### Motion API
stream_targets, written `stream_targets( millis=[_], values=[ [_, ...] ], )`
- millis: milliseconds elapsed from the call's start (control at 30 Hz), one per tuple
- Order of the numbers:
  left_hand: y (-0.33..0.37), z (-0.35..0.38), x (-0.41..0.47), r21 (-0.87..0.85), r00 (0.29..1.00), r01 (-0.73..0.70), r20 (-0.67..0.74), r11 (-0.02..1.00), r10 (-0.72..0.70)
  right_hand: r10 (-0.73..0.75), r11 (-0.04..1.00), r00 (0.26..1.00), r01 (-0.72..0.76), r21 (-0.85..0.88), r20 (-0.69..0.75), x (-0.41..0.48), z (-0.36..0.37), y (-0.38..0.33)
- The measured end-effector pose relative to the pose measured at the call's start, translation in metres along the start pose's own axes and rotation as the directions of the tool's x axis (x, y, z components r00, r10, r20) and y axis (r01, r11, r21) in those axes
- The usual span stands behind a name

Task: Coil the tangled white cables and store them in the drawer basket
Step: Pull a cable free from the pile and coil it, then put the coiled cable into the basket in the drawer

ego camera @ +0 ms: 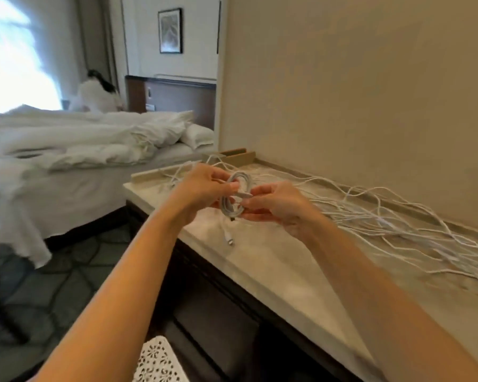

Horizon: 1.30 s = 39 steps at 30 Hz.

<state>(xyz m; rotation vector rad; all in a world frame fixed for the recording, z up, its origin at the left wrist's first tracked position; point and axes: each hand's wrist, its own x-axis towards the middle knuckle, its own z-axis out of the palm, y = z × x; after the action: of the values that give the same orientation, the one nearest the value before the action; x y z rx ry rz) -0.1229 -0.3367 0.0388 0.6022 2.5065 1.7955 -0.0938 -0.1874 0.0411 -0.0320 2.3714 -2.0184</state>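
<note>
Over the near end of the marble counter, from the head camera, I see both hands meet on one coiled cable, held up off the stone. The left hand has its fingers curled round the coil's left side, thumb pressed near the top of the loop. The right hand pinches the right side, fingers bent in against the strands and thumb on top. The coil stands roughly upright between them, several white turns lying close together. One short tail hangs from its lower edge, and its plug end lies on or just above the counter; I cannot tell which.

To the right, the loose white cables lie spread along the counter in a long tangle running toward the right edge of the picture, with a few strands passing behind the hands toward the far end. A beige tray sits at that far end, against the wall. At the bottom edge, below the forearms, a white perforated piece shows; I cannot tell what it belongs to. Left of the counter is a bed with rumpled white bedding, and a person is beyond it by the bright window
</note>
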Motion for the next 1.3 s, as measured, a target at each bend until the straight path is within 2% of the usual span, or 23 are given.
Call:
stream_targets(
  millis=[33,133,267,400,567,800,967,1167,1300],
  values=[
    [-0.007,-0.011,-0.006,-0.017,0.999,0.033,-0.006,0.999,-0.033,0.004,1.0,1.0,-0.004,-0.005,0.019,0.002,0.012,0.002],
    [-0.049,-0.065,-0.043,-0.053,0.978,0.154,-0.133,0.987,-0.16,0.077,0.997,0.973,-0.073,-0.024,0.217,0.014,0.083,0.012],
    [-0.105,-0.111,-0.085,-0.084,0.914,0.325,-0.229,0.942,-0.336,0.214,0.975,0.877,-0.219,-0.039,0.429,0.024,0.154,0.042],
    [-0.165,-0.133,-0.118,-0.095,0.849,0.457,-0.251,0.884,-0.465,0.341,0.939,0.786,-0.316,-0.138,0.515,0.034,0.207,0.09],
    [-0.232,-0.141,-0.146,-0.101,0.755,0.585,-0.296,0.805,-0.586,0.482,0.875,0.716,-0.422,-0.237,0.505,0.045,0.255,0.151],
    [-0.321,-0.152,-0.171,-0.192,0.667,0.647,-0.326,0.738,-0.669,0.624,0.779,0.62,-0.543,-0.313,0.476,0.054,0.312,0.212],
    [-0.37,-0.157,-0.194,-0.212,0.682,0.646,-0.272,0.734,-0.679,0.661,0.747,0.608,-0.589,-0.309,0.439,0.054,0.352,0.247],
    [-0.412,-0.157,-0.211,-0.152,0.638,0.732,-0.188,0.664,-0.746,0.714,0.7,0.584,-0.61,-0.37,0.387,0.056,0.388,0.284],
    [-0.441,-0.157,-0.211,-0.058,0.593,0.779,-0.256,0.624,-0.764,0.728,0.686,0.583,-0.623,-0.377,0.361,0.059,0.403,0.31]
  ],
)
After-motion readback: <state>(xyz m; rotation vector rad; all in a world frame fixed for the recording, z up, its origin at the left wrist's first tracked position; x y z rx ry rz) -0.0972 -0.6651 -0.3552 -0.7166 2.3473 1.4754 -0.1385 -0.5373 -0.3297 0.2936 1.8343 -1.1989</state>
